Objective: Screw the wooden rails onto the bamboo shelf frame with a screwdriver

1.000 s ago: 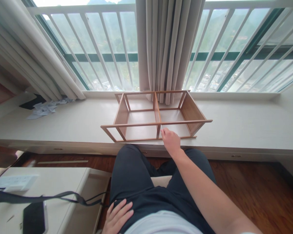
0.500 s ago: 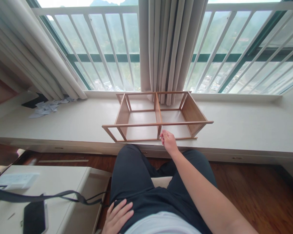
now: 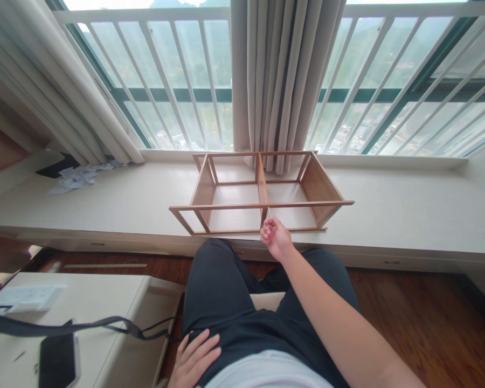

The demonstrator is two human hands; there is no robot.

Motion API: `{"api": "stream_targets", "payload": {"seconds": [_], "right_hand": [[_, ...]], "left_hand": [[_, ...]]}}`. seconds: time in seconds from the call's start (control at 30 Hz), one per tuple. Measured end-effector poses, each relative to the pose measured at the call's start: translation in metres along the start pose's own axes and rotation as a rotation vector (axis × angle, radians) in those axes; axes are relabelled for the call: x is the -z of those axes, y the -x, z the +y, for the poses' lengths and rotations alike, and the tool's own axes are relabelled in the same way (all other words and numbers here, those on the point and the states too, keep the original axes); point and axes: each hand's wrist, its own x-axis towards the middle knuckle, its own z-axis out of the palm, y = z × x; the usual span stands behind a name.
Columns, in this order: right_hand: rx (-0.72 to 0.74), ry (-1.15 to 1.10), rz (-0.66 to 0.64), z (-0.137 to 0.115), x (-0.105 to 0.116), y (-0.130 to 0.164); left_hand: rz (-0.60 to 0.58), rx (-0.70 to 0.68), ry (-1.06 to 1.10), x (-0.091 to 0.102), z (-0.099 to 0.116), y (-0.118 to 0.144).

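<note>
A brown wooden shelf frame [image 3: 311, 204] lies on its side on the white window ledge, with a divider [image 3: 262, 183] across its middle. My right hand [image 3: 277, 237] is closed in front of the near long rail. From its fingers a thin, pale rod [image 3: 269, 212], which looks like a hex key, points up to that rail where the divider joins it. The rod's lower end is hidden in the hand. Fingers stretched, my left hand [image 3: 198, 355] rests flat on my left thigh and holds nothing.
At the left, a white cabinet [image 3: 117, 312] carries a phone [image 3: 59, 358], a white power strip [image 3: 28, 298] and a black strap [image 3: 84, 326]. Paper scraps [image 3: 75, 179] lie on the ledge [image 3: 396, 205] at left. A grey curtain [image 3: 278, 81] hangs behind the frame.
My right hand has turned at the wrist and dropped slightly, its fingers now curled more to the left. The shelf frame and my left hand stay in place.
</note>
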Motion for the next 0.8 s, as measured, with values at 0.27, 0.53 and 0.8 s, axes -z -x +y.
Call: {"api": "stream_targets", "payload": {"seconds": [0.27, 0.53, 0.8], "right_hand": [[-0.071, -0.363, -0.057, 0.004, -0.015, 0.004], [0.002, -0.276, -0.042, 0.008, -0.016, 0.006], [0.047, -0.246, 0.021, 0.009, -0.022, 0.005]], "left_hand": [[-0.031, -0.012, 0.021, 0.002, -0.002, 0.0], [-0.001, 0.012, 0.034, -0.001, 0.0, 0.001], [-0.013, -0.009, 0.024, 0.001, -0.002, -0.001]]}}
